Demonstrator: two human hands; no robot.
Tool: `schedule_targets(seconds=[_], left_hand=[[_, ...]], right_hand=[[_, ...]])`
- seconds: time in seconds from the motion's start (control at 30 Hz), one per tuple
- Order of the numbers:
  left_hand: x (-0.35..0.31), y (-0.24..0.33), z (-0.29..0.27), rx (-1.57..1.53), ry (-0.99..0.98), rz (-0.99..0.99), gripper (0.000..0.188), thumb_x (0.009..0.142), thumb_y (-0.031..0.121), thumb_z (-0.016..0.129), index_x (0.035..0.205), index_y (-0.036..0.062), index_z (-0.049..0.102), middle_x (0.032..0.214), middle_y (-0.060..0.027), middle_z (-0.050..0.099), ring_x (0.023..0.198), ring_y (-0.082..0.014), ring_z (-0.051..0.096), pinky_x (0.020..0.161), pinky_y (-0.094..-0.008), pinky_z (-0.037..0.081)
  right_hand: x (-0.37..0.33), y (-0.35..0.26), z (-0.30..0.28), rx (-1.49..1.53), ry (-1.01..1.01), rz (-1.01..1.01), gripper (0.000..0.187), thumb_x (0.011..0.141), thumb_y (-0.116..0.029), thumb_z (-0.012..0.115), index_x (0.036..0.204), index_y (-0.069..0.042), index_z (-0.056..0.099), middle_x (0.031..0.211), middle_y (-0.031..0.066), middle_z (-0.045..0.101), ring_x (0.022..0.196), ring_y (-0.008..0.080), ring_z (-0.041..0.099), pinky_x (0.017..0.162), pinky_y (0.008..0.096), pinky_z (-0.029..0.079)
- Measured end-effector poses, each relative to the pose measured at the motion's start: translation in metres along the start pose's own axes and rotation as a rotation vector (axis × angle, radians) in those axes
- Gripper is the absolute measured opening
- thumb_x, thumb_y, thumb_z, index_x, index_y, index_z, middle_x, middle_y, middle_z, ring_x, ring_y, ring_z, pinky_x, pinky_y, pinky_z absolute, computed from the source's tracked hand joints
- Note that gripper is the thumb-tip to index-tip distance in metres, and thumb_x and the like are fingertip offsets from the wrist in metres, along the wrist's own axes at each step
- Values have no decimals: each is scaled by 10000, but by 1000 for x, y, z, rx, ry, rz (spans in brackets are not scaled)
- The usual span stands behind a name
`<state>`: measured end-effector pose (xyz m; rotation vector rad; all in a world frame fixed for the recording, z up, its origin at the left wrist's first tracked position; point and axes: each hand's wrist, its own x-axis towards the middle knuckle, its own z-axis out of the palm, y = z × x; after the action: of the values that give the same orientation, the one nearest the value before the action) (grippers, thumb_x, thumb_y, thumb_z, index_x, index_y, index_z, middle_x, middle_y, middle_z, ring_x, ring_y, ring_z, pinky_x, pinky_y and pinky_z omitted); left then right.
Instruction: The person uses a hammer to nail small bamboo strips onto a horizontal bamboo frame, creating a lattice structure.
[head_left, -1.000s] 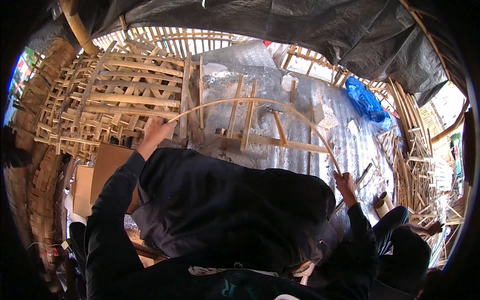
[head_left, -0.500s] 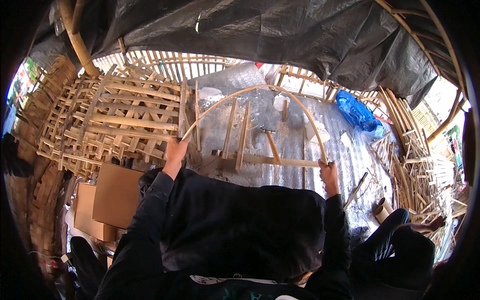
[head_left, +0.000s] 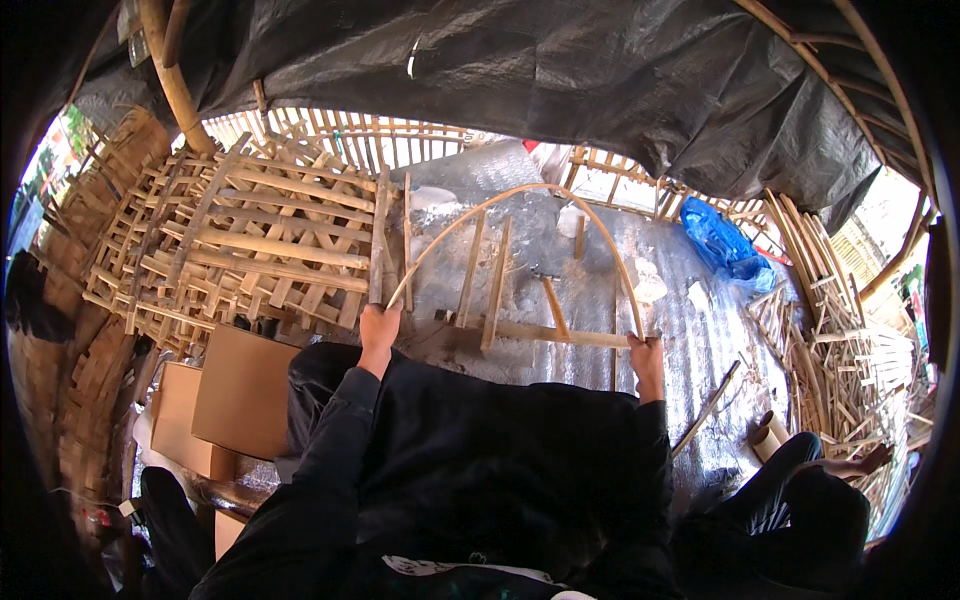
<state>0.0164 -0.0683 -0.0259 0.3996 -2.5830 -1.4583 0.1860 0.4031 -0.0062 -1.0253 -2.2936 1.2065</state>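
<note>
A thin, light-brown bamboo strip [head_left: 540, 186] is bent into a tall arch in front of me. My left hand [head_left: 378, 330] is closed round its left end, and my right hand [head_left: 648, 362] grips its right end. Both forearms reach forward over the dark cloth [head_left: 480, 440] that covers my lap. Seen beyond and beneath the arch are upright bamboo slats [head_left: 496, 285] and a hammer [head_left: 553, 305] that leans by a flat bamboo piece [head_left: 575, 334] on the ground.
Stacked bamboo lattice frames [head_left: 270, 235] fill the left, with cardboard boxes [head_left: 243, 388] nearer me. A blue plastic bag [head_left: 722, 243] and piled bamboo strips [head_left: 835, 320] are at the right. Another person's knee [head_left: 800, 470] shows lower right. Black sheeting [head_left: 560, 80] hangs overhead.
My hands have come closer together, the left moving right, and the strip's arch has become narrower. Both hands still hold its ends.
</note>
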Motion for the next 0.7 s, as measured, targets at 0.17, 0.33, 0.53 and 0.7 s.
schedule_targets(seconds=[0.17, 0.33, 0.53, 0.7], left_hand=[[-44, 63, 17, 70, -296, -24, 385, 817, 302, 766, 870, -75, 715, 748, -173, 709, 664, -235, 680, 575, -403, 467], [-130, -44, 160, -849, -333, -280, 222, 879, 184, 704, 745, 21, 635, 621, 16, 538, 510, -116, 493, 445, -313, 327], [-116, 8, 92, -269, -313, -12, 452, 879, 334, 711, 763, -100, 653, 606, -225, 616, 595, -248, 677, 566, -470, 459], [-110, 50, 45, -177, -209, 124, 488, 870, 385, 692, 743, -84, 648, 610, -261, 603, 661, -396, 683, 587, -494, 474]], right_hand=[[15, 27, 7, -91, 16, -211, 341, 894, -280, 704, 926, 59, 694, 809, 245, 702, 816, 367, 703, 741, 474, 506], [-74, -46, 152, 359, -246, -315, 181, 984, -185, 616, 1056, -20, 607, 624, -4, 505, 506, 86, 492, 431, 302, 366], [-67, -37, 100, 409, -173, -99, 277, 973, -200, 649, 862, 50, 600, 651, 92, 538, 599, 138, 504, 546, 339, 391], [-81, -62, 70, 266, -92, -244, 302, 975, -222, 661, 833, 31, 578, 616, 66, 497, 549, 133, 434, 514, 333, 346]])
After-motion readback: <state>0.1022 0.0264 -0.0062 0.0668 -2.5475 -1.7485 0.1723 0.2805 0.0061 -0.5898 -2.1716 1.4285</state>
